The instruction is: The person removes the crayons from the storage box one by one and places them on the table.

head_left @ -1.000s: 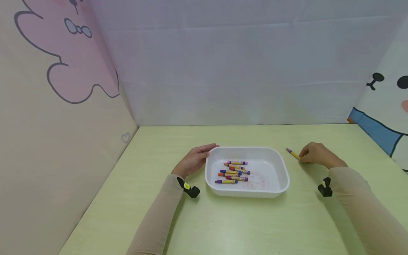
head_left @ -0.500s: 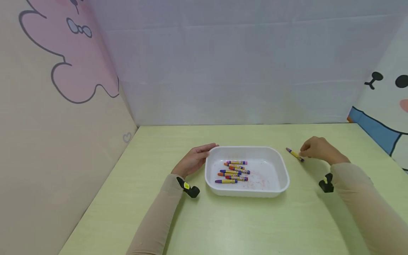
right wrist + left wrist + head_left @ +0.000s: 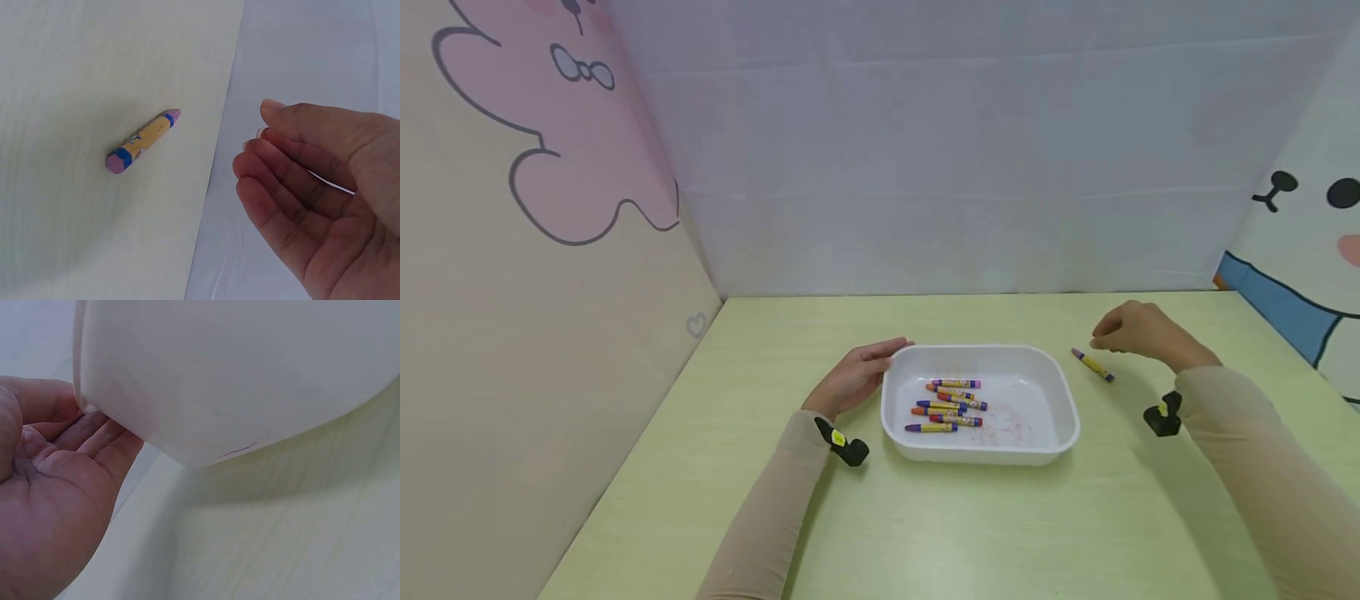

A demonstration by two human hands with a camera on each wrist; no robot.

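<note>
My left hand (image 3: 853, 379) holds the white plastic tray (image 3: 992, 456) at its far left corner. In the left wrist view the thumb of that hand (image 3: 56, 481) meets the rim, and its fingertips are hidden behind the tray wall (image 3: 206, 381). Several crayons in yellow wrappers, among them a purple crayon (image 3: 931, 427), lie in the tray's left half. To the right of the tray, one pinkish-purple crayon (image 3: 1093, 365) lies alone on the table. Just above and beyond it hovers my right hand (image 3: 1142, 333), fingers loosely curved and thumb apart from them, with nothing in its grasp (image 3: 319, 194).
The pale green tabletop (image 3: 880, 533) ends at a whitish sheet (image 3: 955, 183) at the back. Printed cartoon panels stand at both sides, a pink figure (image 3: 580, 158) on the left. Black wrist mounts (image 3: 1163, 415) sit by both sleeves.
My right hand has let go of the lone crayon and risen away from it, up and toward the back. The crayon stays on the table. The left hand and tray have not moved.
</note>
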